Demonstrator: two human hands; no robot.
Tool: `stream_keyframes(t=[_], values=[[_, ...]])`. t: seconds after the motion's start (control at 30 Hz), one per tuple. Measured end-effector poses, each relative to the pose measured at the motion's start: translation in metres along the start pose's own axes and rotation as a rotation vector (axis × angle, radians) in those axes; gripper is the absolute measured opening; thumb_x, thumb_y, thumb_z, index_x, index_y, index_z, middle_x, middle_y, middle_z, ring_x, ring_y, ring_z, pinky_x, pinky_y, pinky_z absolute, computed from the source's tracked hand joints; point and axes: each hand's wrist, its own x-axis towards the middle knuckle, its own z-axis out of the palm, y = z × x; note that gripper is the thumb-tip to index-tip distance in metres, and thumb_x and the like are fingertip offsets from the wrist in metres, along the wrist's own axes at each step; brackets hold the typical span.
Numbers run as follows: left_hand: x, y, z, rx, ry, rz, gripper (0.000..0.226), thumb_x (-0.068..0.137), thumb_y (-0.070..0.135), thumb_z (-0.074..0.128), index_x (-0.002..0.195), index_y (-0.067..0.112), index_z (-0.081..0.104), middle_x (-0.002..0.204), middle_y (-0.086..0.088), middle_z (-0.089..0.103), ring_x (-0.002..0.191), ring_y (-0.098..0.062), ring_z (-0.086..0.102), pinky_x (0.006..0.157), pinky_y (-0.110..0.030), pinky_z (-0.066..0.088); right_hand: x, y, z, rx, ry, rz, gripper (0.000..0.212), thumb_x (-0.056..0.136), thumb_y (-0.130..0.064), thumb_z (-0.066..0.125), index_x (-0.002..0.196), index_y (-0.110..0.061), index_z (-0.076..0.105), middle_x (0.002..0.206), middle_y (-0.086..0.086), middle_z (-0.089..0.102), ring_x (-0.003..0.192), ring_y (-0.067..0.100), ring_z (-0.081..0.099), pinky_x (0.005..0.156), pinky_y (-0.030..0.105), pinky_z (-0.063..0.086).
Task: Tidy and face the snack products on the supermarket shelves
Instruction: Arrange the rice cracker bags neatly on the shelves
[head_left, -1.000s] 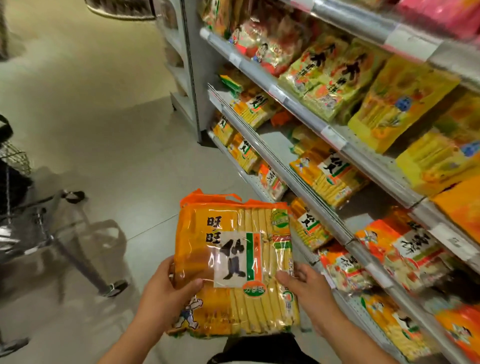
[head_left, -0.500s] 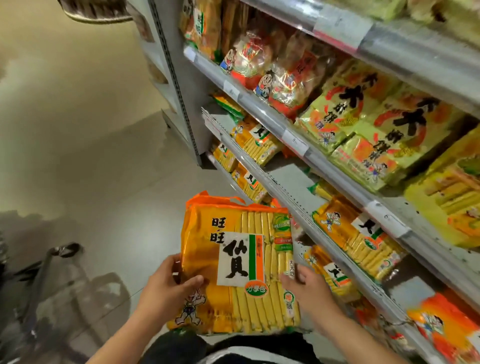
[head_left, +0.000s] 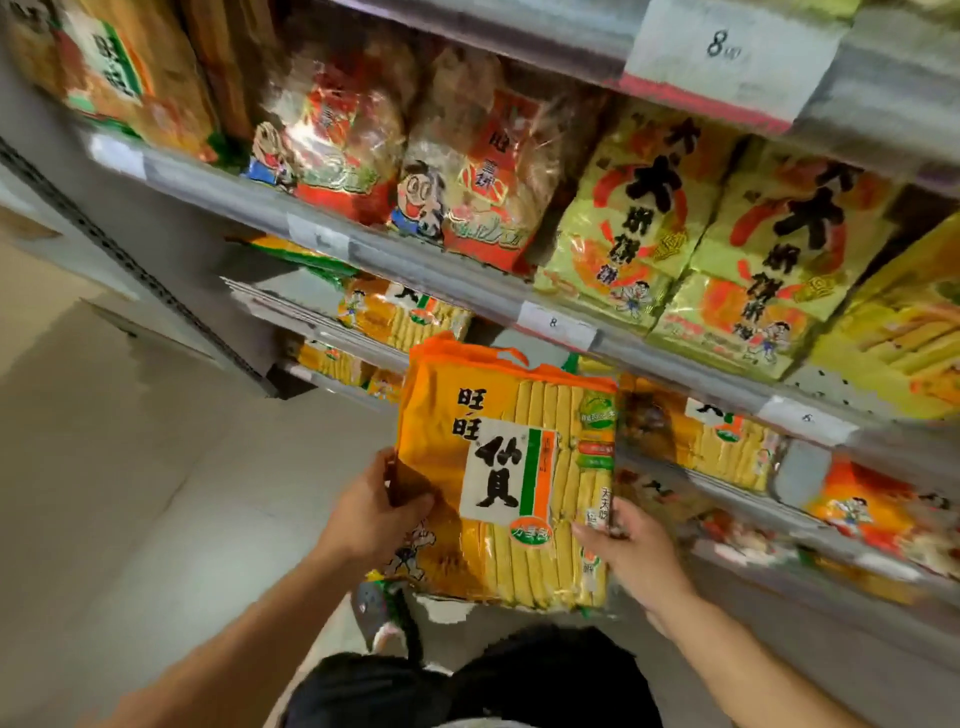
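Both hands grip one large orange pack of rice crackers (head_left: 506, 478), held upright in front of the shelves with its printed face toward the camera. Left hand (head_left: 375, 512) clasps the pack's left edge, thumb laid across the front near the lower corner and fingers wrapped behind it. Right hand (head_left: 631, 548) takes the lower right edge, thumb on the front and the other fingers hidden behind the wrapper, so their curl cannot be told. Between the hands sits the pack's white label with black characters and a green and orange stripe; rows of yellow cracker sticks show through the clear wrapper beside it. Just beyond the pack's orange top edge runs a grey shelf rail (head_left: 467, 283) with a small white price tag (head_left: 556, 325). Above that rail, up and away from the hands, stand red-and-clear snack bags (head_left: 467, 171) and, further to the right, yellow-green packs with large black characters (head_left: 644, 218). Behind the pack and to the right of the right hand, on the lower shelf, lie more orange-and-yellow cracker packs (head_left: 711, 441), blurred. Left of the left hand lies bare pale floor (head_left: 130, 493).
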Motion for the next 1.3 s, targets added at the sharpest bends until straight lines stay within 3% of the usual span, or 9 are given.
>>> stream_keyframes(t=[0.2, 0.3, 0.47, 0.67, 0.8, 0.93, 0.97, 1.07, 1.3], values=[[0.070, 0.012, -0.019, 0.257, -0.216, 0.166, 0.078, 0.066, 0.029, 0.087, 0.126, 0.033, 0.038, 0.104, 0.016, 0.057, 0.092, -0.003, 0.057, 0.068, -0.013, 0.047, 0.017, -0.010, 0.030, -0.019, 0.169, 0.023, 0.025, 0.084, -0.009, 0.073, 0.092, -0.031, 0.065, 0.086, -0.016, 0.071, 0.067, -0.007, 0.065, 0.054, 0.007, 0.046], [0.101, 0.011, -0.009, 0.370, -0.222, 0.215, 0.076, 0.063, 0.031, 0.088, 0.123, 0.031, 0.041, 0.106, 0.010, 0.058, 0.096, -0.012, 0.059, 0.075, -0.025, 0.054, 0.038, -0.007, 0.032, -0.043, 0.226, 0.017, 0.029, 0.082, -0.005, 0.073, 0.096, -0.029, 0.065, 0.087, -0.019, 0.068, 0.069, -0.010, 0.064, 0.055, 0.004, 0.043], [0.173, 0.007, 0.022, 0.452, -0.158, 0.372, 0.067, 0.063, 0.029, 0.089, 0.113, 0.029, 0.044, 0.092, 0.019, 0.055, 0.087, -0.013, 0.057, 0.063, -0.019, 0.042, 0.094, 0.012, 0.028, -0.090, 0.292, -0.039, 0.022, 0.087, -0.020, 0.070, 0.092, -0.039, 0.061, 0.087, -0.021, 0.070, 0.083, -0.001, 0.066, 0.073, 0.026, 0.054], [0.263, 0.030, 0.055, 0.420, -0.051, 0.565, 0.062, 0.061, 0.038, 0.089, 0.105, 0.029, 0.047, 0.095, 0.011, 0.064, 0.083, -0.010, 0.062, 0.070, -0.029, 0.051, 0.186, 0.014, 0.010, 0.004, 0.443, -0.203, 0.027, 0.085, -0.013, 0.070, 0.101, -0.033, 0.061, 0.097, -0.011, 0.072, 0.093, 0.011, 0.068, 0.085, 0.044, 0.055], [0.312, 0.053, 0.068, 0.395, 0.022, 0.702, 0.056, 0.064, 0.038, 0.088, 0.103, 0.025, 0.050, 0.084, 0.010, 0.065, 0.079, -0.007, 0.062, 0.066, -0.029, 0.053, 0.238, 0.008, 0.002, -0.095, 0.622, -0.297, 0.026, 0.083, -0.015, 0.069, 0.099, -0.025, 0.051, 0.096, -0.002, 0.069, 0.091, 0.022, 0.066, 0.083, 0.044, 0.054], [0.345, 0.039, 0.100, 0.395, 0.165, 0.938, 0.065, 0.077, 0.013, 0.077, 0.128, 0.020, 0.037, 0.081, 0.016, 0.056, 0.078, 0.006, 0.061, 0.053, -0.007, 0.041, 0.279, 0.012, 0.012, -0.243, 0.814, -0.300, 0.031, 0.086, -0.016, 0.064, 0.109, -0.013, 0.044, 0.106, 0.011, 0.065, 0.096, 0.034, 0.062, 0.078, 0.038, 0.051], [0.350, 0.031, 0.108, 0.447, 0.209, 0.990, 0.063, 0.079, 0.012, 0.073, 0.128, 0.022, 0.034, 0.089, 0.011, 0.056, 0.089, -0.005, 0.062, 0.060, -0.010, 0.042, 0.286, 0.016, 0.016, -0.261, 0.834, -0.305, 0.035, 0.087, -0.014, 0.063, 0.116, -0.011, 0.044, 0.110, 0.012, 0.064, 0.099, 0.035, 0.062, 0.077, 0.036, 0.050], [0.360, 0.014, 0.117, 0.677, 0.322, 1.077, 0.070, 0.084, 0.021, 0.064, 0.143, 0.017, 0.027, 0.134, -0.019, 0.042, 0.115, -0.041, 0.047, 0.089, -0.046, 0.047, 0.296, 0.026, 0.025, -0.363, 0.870, -0.335, 0.054, 0.089, -0.012, 0.057, 0.138, -0.011, 0.034, 0.121, 0.013, 0.060, 0.108, 0.036, 0.058, 0.078, 0.032, 0.046], [0.341, 0.000, 0.111, 0.820, 0.410, 1.134, 0.058, 0.086, 0.045, 0.052, 0.135, 0.016, 0.040, 0.124, -0.019, 0.041, 0.099, -0.032, 0.053, 0.083, -0.038, 0.051, 0.281, 0.031, 0.041, -0.577, 0.804, -0.279, 0.079, 0.092, -0.007, 0.049, 0.154, -0.013, 0.000, 0.153, 0.015, 0.027, 0.125, 0.031, 0.049, 0.092, 0.036, 0.047]])
